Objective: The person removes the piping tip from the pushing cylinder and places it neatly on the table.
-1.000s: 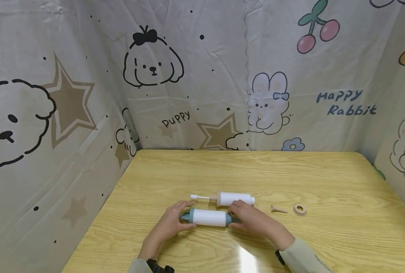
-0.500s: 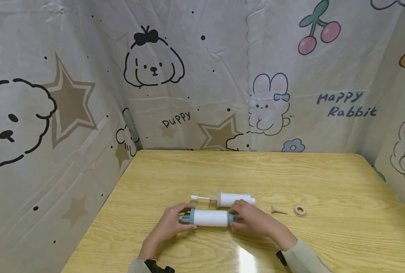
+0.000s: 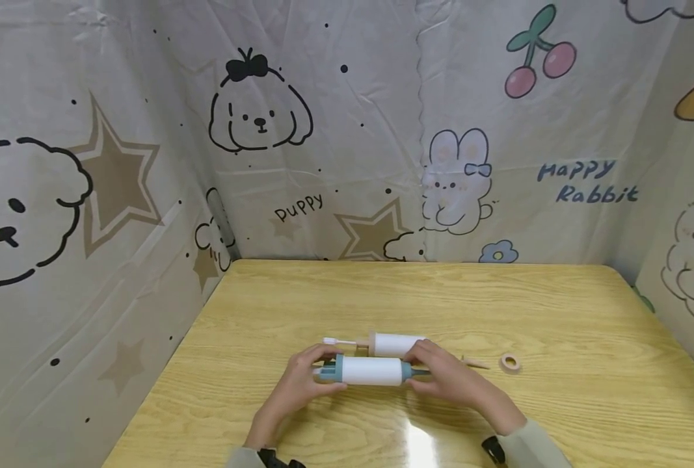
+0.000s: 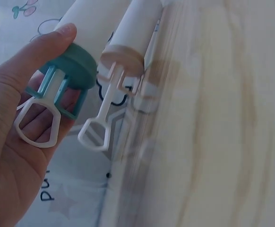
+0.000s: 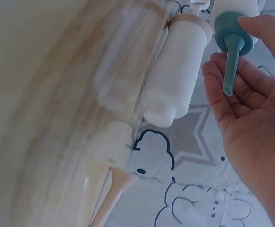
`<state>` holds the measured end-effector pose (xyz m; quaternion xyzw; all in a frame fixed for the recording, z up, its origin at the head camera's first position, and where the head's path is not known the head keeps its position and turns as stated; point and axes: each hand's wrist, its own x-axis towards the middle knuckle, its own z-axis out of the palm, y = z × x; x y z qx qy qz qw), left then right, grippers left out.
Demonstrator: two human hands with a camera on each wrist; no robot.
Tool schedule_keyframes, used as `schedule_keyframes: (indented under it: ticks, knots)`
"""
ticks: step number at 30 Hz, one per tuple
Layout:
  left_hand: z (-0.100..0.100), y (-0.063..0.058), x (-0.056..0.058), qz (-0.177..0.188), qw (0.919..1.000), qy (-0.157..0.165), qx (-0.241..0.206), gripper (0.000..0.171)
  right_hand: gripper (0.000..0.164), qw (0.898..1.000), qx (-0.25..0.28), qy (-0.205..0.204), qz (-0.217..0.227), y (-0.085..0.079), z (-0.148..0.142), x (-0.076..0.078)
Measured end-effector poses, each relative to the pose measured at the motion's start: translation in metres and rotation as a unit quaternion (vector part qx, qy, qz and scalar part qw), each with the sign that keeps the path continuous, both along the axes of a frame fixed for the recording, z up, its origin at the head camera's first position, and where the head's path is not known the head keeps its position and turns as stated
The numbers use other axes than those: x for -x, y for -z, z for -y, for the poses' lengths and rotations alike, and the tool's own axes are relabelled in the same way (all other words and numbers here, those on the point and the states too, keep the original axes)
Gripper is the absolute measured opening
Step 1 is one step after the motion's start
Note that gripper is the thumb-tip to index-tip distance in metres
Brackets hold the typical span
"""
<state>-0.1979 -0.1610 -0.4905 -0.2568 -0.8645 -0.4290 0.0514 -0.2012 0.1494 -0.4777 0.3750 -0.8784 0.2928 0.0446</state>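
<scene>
A syringe with a white barrel (image 3: 372, 370), a teal collar (image 4: 76, 66) and a teal nozzle (image 5: 232, 61) lies crosswise between my hands. My left hand (image 3: 301, 382) grips its collar end, thumb on one side and fingers on the other. A white plunger ring (image 4: 39, 124) sticks out there. At the other end my right hand (image 3: 452, 378) holds the nozzle cap between thumb and fingers. Just behind lies a second white syringe (image 5: 175, 66) with a beige collar (image 4: 123, 58) and its plunger pulled out; in the head view my right hand hides its tip.
On the wooden table (image 3: 563, 416), right of my right hand, are a thin beige nozzle (image 3: 477, 363), partly hidden, and a beige ring (image 3: 510, 363). Cartoon-printed cloth (image 3: 300, 240) stands behind and at both sides.
Both hands and the teal syringe have shifted slightly to the right. My right hand now covers the second syringe's tip and part of the loose beige nozzle.
</scene>
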Motion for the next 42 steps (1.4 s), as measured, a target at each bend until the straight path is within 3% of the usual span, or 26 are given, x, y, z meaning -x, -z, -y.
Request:
schedule_keyframes:
  ticks: [7, 16, 20, 32, 37, 40, 42]
  knots:
    - [-0.020, -0.002, 0.000, -0.016, 0.9996, 0.020, -0.010, 0.056, 0.027, 1.000, 0.025, 0.011, 0.008, 0.000, -0.020, -0.006]
    - [-0.046, -0.005, 0.000, -0.027, 0.9986, 0.037, -0.025, 0.055, 0.035, 0.994, 0.079, 0.017, -0.072, 0.003, -0.045, -0.012]
    - [-0.057, -0.006, -0.001, -0.040, 0.9983, 0.036, -0.020, 0.054, 0.038, 0.992, 0.095, 0.021, -0.083, 0.004, -0.055, -0.016]
    - [-0.073, -0.005, -0.003, -0.022, 0.9986, 0.039, -0.029, 0.052, 0.040, 0.989, 0.104, 0.022, -0.098, 0.007, -0.070, -0.021]
    - [-0.072, -0.006, -0.004, -0.019, 0.9990, 0.036, -0.021, 0.052, 0.037, 0.991, 0.110, 0.036, -0.065, 0.004, -0.069, -0.023]
    - [-0.071, -0.007, -0.004, -0.019, 0.9992, 0.031, -0.018, 0.053, 0.028, 0.990, 0.123, 0.068, 0.016, 0.001, -0.069, -0.023]
    - [-0.071, -0.007, -0.004, -0.021, 0.9991, 0.031, -0.018, 0.053, 0.021, 0.984, 0.129, 0.092, 0.085, -0.001, -0.070, -0.023]
